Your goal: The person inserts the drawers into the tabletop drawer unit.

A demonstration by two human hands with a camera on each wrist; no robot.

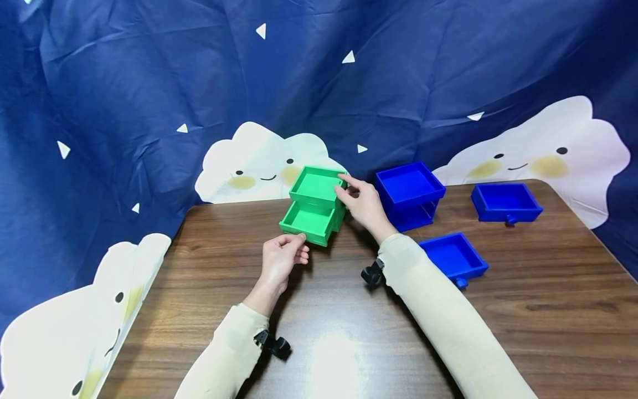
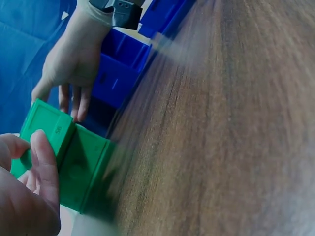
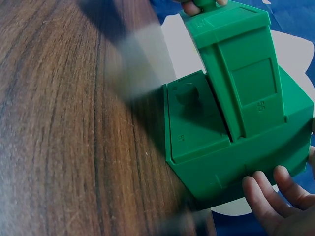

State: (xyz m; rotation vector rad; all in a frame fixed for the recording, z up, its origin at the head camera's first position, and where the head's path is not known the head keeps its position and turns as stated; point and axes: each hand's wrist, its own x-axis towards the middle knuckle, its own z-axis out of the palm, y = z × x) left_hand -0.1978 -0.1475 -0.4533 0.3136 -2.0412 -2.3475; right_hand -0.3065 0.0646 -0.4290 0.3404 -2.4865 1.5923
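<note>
A small green drawer cabinet [image 1: 317,188] with a shallow tray top stands at the table's back edge. Its upper drawer [image 1: 308,219] sticks out toward me, while the lower drawer [image 3: 197,123] sits inside the body. My left hand [image 1: 280,257] pinches the knob [image 2: 25,158] on the upper drawer's front between thumb and fingers. On the cabinet's right side, my right hand [image 1: 366,206] holds the body, two fingertips over the top rim and other fingers [image 3: 261,196] against the outer side wall.
Just right of the green cabinet is a blue cabinet [image 1: 410,188] with open slots. One blue drawer [image 1: 507,202] lies at the back right; another blue drawer [image 1: 451,257] lies closer, partly behind my right sleeve [image 1: 433,299]. A dark blue curtain [image 1: 309,83] hangs behind the table.
</note>
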